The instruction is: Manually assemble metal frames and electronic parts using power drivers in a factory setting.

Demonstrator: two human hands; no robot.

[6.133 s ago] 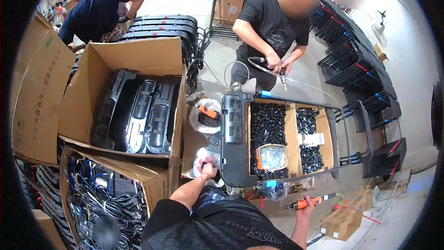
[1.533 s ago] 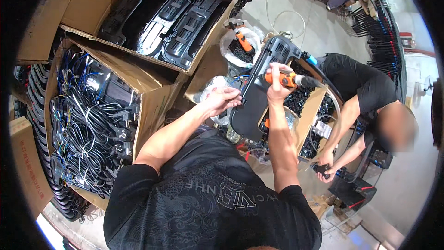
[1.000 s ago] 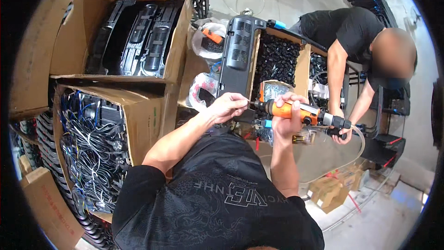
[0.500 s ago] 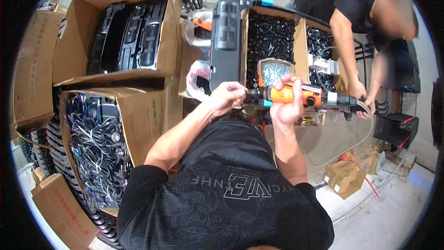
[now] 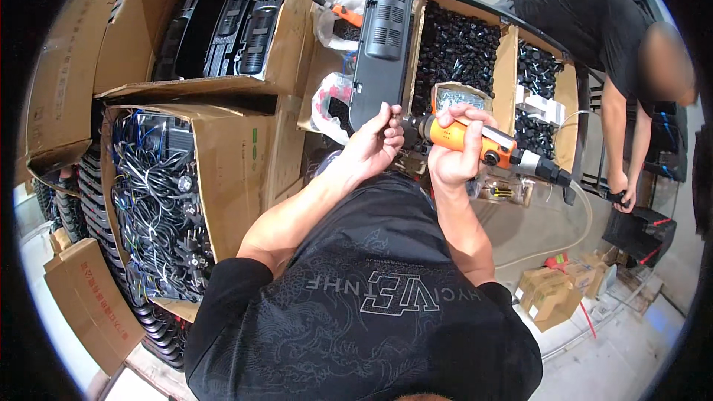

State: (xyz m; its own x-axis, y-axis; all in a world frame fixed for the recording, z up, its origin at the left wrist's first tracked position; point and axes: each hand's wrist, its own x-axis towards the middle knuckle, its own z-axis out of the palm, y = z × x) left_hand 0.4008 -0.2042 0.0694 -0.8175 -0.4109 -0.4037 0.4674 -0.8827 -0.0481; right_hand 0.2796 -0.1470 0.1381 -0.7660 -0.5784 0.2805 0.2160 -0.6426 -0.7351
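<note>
An orange and black power screwdriver (image 5: 451,136) lies across my right palm, tilted, its black nose to the left and a hose trailing from its far right end. My right hand (image 5: 457,167) is wrapped round its body, thumb up along the side. Beside the nose, my left hand (image 5: 375,147) is palm up with fingers curled and thumb against them; whatever it pinches is too small to make out. Just beyond the left hand stands a long black plastic housing (image 5: 369,93) with a vented, rounded end. A small carton of silver screws (image 5: 462,96) sits behind the screwdriver.
Open cartons of black parts (image 5: 454,48) stand ahead, with a white block (image 5: 546,110) on the right one. At left are a carton of black panels (image 5: 223,26) and a carton of bundled cables (image 5: 160,200). On the right, a co-worker (image 5: 594,26) bends over.
The screwdriver now slopes down toward its hose end. My left fingers have turned palm up beside its nose. The co-worker's hands have moved away from the hose end, lower and to the right.
</note>
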